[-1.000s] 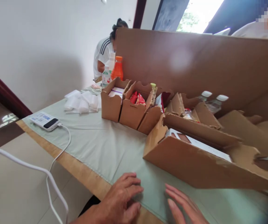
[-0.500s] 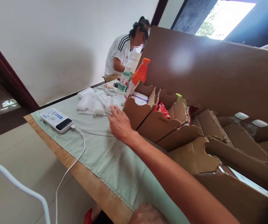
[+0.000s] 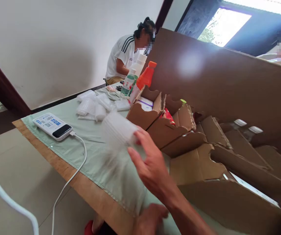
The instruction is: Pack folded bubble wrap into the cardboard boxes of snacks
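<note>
My right hand (image 3: 145, 155) is closed on a clear piece of bubble wrap (image 3: 118, 129), pinched by its right edge between thumb and fingers. It is blurred and hangs over the green cloth, left of the cardboard boxes. Behind it on the cloth lies a pile of more bubble wrap pieces (image 3: 91, 106), some looking rolled. My left hand (image 3: 151, 220) is low at the bottom edge, near the table's front. Motion smears it and the frame cuts it off, so its fingers cannot be made out.
Cardboard compartments (image 3: 194, 163) with packets and bottles stand along the right. A white power bank (image 3: 52, 125) with a white cable lies at left. Bottles, one with an orange cap (image 3: 152, 64), stand behind. A seated person (image 3: 123, 55) is beyond. A tall cardboard panel (image 3: 218, 78) rises behind.
My right hand has moved from the bubble wrap pile toward me and to the right, lifting one piece off. My left hand has shifted slightly. The view has shifted a little too.
</note>
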`<action>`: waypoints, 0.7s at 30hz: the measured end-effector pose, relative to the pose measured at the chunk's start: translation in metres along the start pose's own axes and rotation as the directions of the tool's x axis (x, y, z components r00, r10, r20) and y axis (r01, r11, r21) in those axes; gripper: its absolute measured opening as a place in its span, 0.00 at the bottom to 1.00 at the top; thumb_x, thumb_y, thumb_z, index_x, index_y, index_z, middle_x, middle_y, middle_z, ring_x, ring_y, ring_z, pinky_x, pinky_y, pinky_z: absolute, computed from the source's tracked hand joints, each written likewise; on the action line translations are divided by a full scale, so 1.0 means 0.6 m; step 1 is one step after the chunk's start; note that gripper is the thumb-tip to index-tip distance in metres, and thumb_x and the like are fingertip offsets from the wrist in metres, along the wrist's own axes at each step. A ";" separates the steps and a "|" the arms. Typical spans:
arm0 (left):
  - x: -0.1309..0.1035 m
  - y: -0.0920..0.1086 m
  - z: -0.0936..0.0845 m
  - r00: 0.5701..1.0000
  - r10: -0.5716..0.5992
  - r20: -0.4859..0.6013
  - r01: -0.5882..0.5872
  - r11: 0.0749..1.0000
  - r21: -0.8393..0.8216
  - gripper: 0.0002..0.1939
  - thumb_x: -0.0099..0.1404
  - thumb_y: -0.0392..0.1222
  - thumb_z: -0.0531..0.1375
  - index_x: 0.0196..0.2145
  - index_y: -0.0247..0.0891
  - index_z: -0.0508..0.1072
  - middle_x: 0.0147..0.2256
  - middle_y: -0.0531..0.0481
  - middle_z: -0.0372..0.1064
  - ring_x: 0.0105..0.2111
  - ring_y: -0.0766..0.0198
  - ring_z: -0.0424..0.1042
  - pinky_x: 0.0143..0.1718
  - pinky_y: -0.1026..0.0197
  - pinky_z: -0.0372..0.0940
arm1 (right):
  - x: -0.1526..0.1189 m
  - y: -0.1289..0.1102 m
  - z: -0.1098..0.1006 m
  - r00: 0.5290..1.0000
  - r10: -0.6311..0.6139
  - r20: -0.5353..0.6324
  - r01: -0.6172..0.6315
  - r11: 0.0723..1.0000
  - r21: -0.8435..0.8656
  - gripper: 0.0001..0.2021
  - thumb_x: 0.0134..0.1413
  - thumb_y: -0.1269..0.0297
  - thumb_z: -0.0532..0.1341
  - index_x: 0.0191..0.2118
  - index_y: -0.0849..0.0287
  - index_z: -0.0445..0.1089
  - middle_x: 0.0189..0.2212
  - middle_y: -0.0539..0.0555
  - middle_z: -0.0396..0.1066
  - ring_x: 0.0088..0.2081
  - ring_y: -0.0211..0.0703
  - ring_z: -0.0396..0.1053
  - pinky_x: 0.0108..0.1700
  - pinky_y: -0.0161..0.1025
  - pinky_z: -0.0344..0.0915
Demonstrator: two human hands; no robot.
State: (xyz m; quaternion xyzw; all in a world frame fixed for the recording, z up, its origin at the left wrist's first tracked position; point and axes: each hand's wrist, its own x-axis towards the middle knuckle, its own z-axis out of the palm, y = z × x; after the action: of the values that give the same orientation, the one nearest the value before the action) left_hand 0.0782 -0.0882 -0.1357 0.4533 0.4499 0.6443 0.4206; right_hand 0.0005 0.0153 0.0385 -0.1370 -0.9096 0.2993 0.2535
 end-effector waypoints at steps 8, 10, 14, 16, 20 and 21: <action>-0.019 0.075 0.000 0.968 -0.188 -0.169 0.078 0.857 -0.509 0.50 0.58 0.59 0.69 0.71 0.47 0.51 0.64 0.38 0.63 0.65 0.41 0.62 0.63 0.38 0.62 | -0.324 0.004 -0.079 0.649 0.761 -0.002 -0.398 0.343 0.851 0.17 0.57 0.52 0.68 0.47 0.55 0.77 0.47 0.62 0.79 0.44 0.55 0.78 0.32 0.41 0.74; -0.029 0.095 0.016 0.964 -0.246 -0.098 0.150 0.813 -0.563 0.51 0.59 0.59 0.69 0.72 0.50 0.49 0.67 0.40 0.59 0.67 0.43 0.60 0.64 0.40 0.60 | -0.385 0.001 -0.072 0.573 0.819 0.018 -0.381 0.247 0.891 0.16 0.57 0.53 0.69 0.47 0.55 0.78 0.47 0.61 0.79 0.44 0.53 0.78 0.32 0.39 0.73; -0.035 0.120 0.071 0.946 -0.320 -0.047 0.256 0.831 -0.494 0.48 0.60 0.54 0.71 0.70 0.48 0.53 0.64 0.40 0.64 0.63 0.47 0.66 0.61 0.48 0.65 | -0.470 -0.007 -0.065 0.589 0.808 -0.003 -0.460 0.338 0.821 0.15 0.60 0.55 0.66 0.50 0.53 0.77 0.43 0.56 0.79 0.43 0.48 0.77 0.40 0.39 0.74; -0.027 0.126 0.097 0.916 -0.393 -0.085 0.325 0.849 -0.417 0.41 0.61 0.50 0.71 0.67 0.44 0.59 0.59 0.40 0.70 0.57 0.51 0.72 0.57 0.51 0.68 | -0.498 -0.009 -0.072 0.650 0.760 -0.029 -0.532 0.481 0.697 0.13 0.62 0.57 0.64 0.49 0.54 0.78 0.39 0.54 0.79 0.40 0.46 0.76 0.42 0.40 0.73; -0.006 0.137 0.118 0.856 -0.498 -0.137 0.403 0.809 -0.428 0.37 0.59 0.46 0.70 0.63 0.39 0.65 0.50 0.42 0.77 0.52 0.50 0.76 0.55 0.50 0.69 | -0.545 0.004 -0.101 0.646 0.748 -0.152 -0.577 0.609 0.544 0.13 0.64 0.55 0.62 0.48 0.54 0.77 0.41 0.56 0.78 0.42 0.48 0.76 0.46 0.43 0.72; -0.005 0.140 0.119 0.855 -0.506 -0.119 0.406 0.793 -0.455 0.37 0.58 0.46 0.70 0.63 0.39 0.65 0.50 0.42 0.77 0.53 0.48 0.76 0.55 0.48 0.69 | -0.556 0.011 -0.109 0.604 0.774 -0.190 -0.570 0.586 0.576 0.15 0.63 0.53 0.63 0.51 0.53 0.75 0.46 0.57 0.78 0.46 0.49 0.76 0.48 0.44 0.72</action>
State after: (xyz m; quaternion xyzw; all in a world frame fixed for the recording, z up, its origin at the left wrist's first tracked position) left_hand 0.1362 -0.0972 -0.0424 0.1518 0.4459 0.6520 0.5942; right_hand 0.3149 -0.0823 -0.0467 -0.4772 -0.6068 0.5424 0.3316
